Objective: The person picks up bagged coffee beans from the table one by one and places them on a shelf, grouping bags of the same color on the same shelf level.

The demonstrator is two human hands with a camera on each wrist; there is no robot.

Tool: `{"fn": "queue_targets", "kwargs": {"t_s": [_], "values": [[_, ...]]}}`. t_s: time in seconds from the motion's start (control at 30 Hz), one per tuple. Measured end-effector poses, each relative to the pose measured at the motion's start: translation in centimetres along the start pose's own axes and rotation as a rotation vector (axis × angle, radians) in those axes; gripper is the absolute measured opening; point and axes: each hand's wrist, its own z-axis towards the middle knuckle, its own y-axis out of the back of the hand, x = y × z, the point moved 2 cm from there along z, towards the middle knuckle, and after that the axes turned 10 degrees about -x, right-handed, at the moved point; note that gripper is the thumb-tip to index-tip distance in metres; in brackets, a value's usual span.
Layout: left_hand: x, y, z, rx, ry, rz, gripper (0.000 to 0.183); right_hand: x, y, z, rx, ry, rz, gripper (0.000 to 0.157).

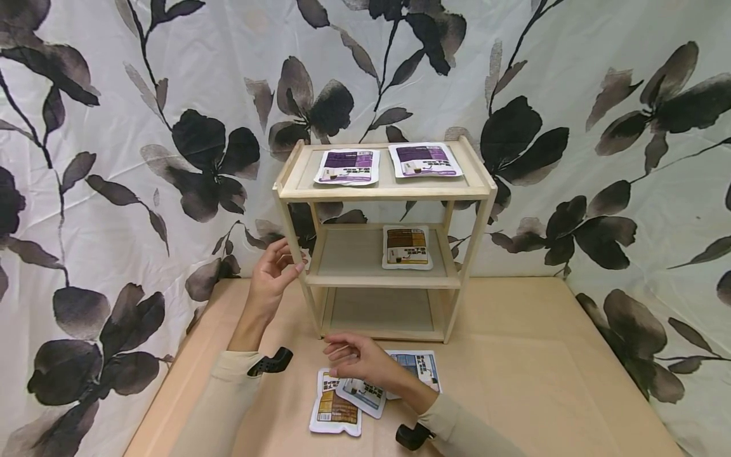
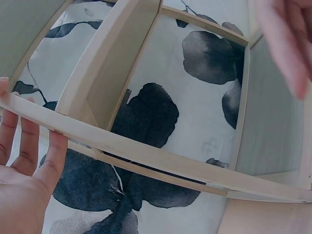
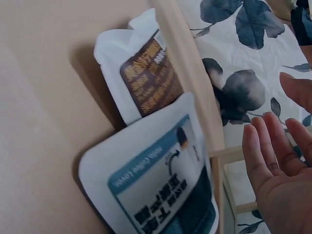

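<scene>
My left hand (image 1: 274,276) grips the left front post of a small three-tier wooden shelf (image 1: 382,281). In the left wrist view its fingers (image 2: 51,158) pass behind the post, and the thumb tip lies on the other side. My right hand (image 1: 365,362) hovers in front of the shelf with relaxed fingers and nothing in them. Beneath it on the table lie a brown-labelled pouch (image 1: 337,406), a blue-labelled pouch (image 1: 365,398) overlapping it, and another blue-labelled pouch (image 1: 425,368), partly hidden by the right hand and forearm.
Two purple-labelled pouches (image 1: 347,167) lie on the shelf's top tier. One brown-and-yellow pouch (image 1: 407,247) lies on the middle tier, right of centre. The shelf stands on a tan table (image 1: 531,362) against a floral cloth (image 1: 217,82).
</scene>
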Motion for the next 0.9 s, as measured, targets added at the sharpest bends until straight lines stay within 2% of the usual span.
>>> {"fn": "queue_targets", "kwargs": {"t_s": [0.3, 0.5, 0.73, 0.9], "values": [[-0.2, -0.1, 0.0, -0.001, 0.012, -0.006, 0.049, -1.5, -1.8, 0.0, 0.098, -0.007, -0.039, 0.054], [-0.2, -0.1, 0.0, -0.001, 0.014, 0.002, 0.050, -2.0, -2.1, -0.2, 0.155, -0.001, -0.077, 0.054], [-0.1, -0.1, 0.0, 0.005, 0.011, -0.012, 0.051, -2.0, -1.7, -0.5, 0.139, -0.008, -0.127, 0.054], [-0.1, -0.1, 0.0, 0.006, 0.008, -0.020, 0.049, -2.2, -1.1, -0.8, 0.094, -0.009, -0.271, 0.053]]}}
